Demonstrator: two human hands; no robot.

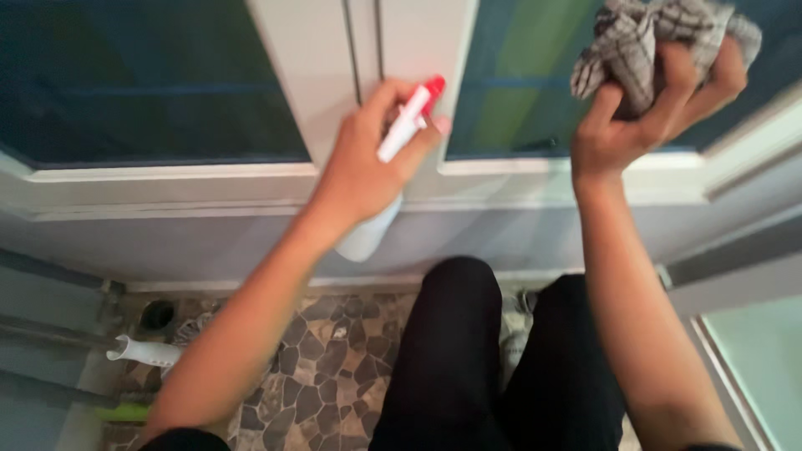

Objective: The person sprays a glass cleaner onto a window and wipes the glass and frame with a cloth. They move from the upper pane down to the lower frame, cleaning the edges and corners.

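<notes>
My left hand (363, 163) grips a white spray bottle (368, 234) with a red and white nozzle (413, 117), held up in front of the white frame (322, 75) between two dark glass panes. My right hand (643, 117) is raised at the upper right and clutches a crumpled grey checked cloth (643, 42) against the right-hand glass pane (510, 75). Both forearms reach up from the bottom of the view.
My knees in black trousers (493, 359) are bent close to the low white wall under the windows. The floor (334, 367) is dark irregular stone. A white handle (146, 351) and a green object (125, 412) lie at the lower left beside a round drain (157, 314).
</notes>
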